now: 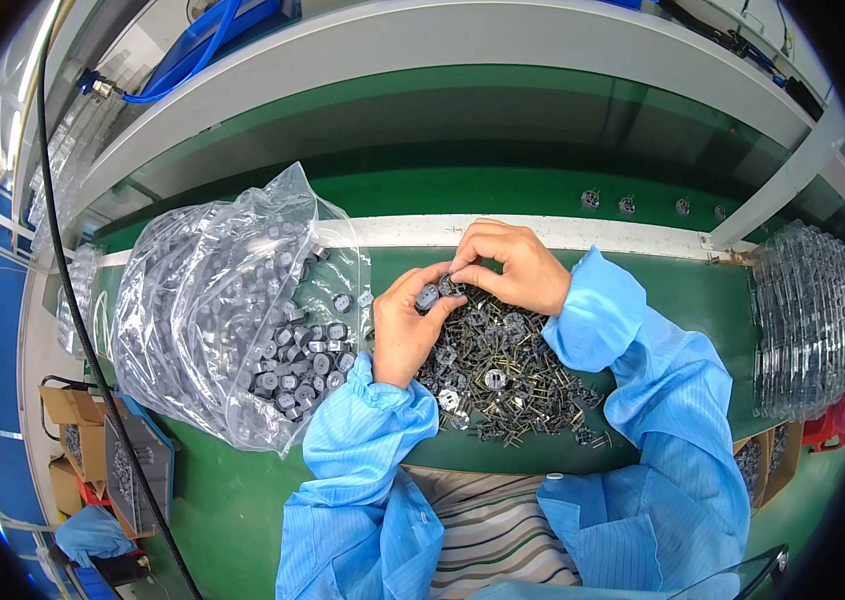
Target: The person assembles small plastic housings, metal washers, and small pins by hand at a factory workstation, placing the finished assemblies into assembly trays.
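I find my left hand (404, 330) closed, thumb against fingers, with a grey cap (427, 297) lodged between them and a dark round part (449, 286) at the fingertips just beside it. My right hand (515, 266) is bent in from the right, thumb and forefinger pinched together on that same dark round part, so both hands meet at it; its finer detail is too small to make out. Both wrists are covered by light blue sleeves (678, 375). Directly below my right hand, and to the right of my left, a loose pile of small pinned parts (518, 385) lies on the green table (698, 300), dark bodies mixed with brass-coloured pins and some clear pieces. To the left of my left hand rests a clear plastic bag (183, 300) holding many grey caps (293, 345), those nearest me gathered toward its right side. Beyond my hands a white strip (403, 231) runs across; farther off, ahead and to the right of my right hand, stand four small round pieces (627, 205) in a row. Well to the right of my right hand is a stack of clear plastic trays (803, 320).
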Tool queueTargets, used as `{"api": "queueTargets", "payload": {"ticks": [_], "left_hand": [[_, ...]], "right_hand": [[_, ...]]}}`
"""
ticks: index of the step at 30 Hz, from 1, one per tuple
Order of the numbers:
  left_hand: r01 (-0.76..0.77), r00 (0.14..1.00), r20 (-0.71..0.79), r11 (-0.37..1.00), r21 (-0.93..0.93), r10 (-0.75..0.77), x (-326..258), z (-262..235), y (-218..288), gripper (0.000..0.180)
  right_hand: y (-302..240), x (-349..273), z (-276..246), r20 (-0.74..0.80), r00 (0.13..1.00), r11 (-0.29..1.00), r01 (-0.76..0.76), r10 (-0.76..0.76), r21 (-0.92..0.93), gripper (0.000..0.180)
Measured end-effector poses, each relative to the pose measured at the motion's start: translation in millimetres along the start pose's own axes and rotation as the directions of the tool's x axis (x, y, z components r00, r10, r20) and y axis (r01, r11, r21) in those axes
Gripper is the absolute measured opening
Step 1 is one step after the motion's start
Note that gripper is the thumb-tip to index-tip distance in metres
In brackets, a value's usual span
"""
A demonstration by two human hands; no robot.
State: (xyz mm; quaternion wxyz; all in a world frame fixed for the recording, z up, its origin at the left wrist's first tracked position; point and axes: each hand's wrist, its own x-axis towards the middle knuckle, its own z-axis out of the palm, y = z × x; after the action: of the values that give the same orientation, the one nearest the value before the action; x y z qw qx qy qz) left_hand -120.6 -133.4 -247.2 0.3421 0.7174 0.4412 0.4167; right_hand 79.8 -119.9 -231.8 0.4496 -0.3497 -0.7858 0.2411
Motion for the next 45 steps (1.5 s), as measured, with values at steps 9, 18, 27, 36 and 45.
{"api": "queueTargets", "payload": {"ticks": [9, 18, 27, 36, 45], "left_hand": [[0.007, 0.992, 0.128, 1.0, 0.001, -0.007, -1.2, -2.0, -5.9, 0.033], [-0.064, 0.998, 0.006, 0.996, -0.064, 0.064, -2.2, 6.1, -3.5, 0.032], [0.125, 0.99, 0.005, 0.875, -0.468, -0.14, 2.7, -4.0, -15.8, 0.021], [0.165, 0.986, 0.069, 0.843, -0.512, -0.151, 2.6, -1.9, -11.6, 0.038], [0.17, 0.985, 0.092, 0.863, -0.475, -0.144, 2.1, 2.1, -10.9, 0.044]], "right_hand": [[-2.1, -0.6, -2.6, 0.108, 0.972, 0.94, 0.228, -0.206, -0.254, 0.015], [-3.5, -4.8, 3.0, 0.118, 0.984, 0.98, -0.151, 0.136, 0.128, 0.024], [79.7, -6.7, -51.8, -0.287, 0.946, 0.752, -0.299, 0.151, -0.588, 0.012], [71.2, -6.7, -62.7, 0.063, 0.994, 0.882, -0.055, 0.095, -0.468, 0.018], [36.8, -7.5, -29.9, 0.427, 0.892, 0.895, 0.061, 0.15, -0.442, 0.015]]}}
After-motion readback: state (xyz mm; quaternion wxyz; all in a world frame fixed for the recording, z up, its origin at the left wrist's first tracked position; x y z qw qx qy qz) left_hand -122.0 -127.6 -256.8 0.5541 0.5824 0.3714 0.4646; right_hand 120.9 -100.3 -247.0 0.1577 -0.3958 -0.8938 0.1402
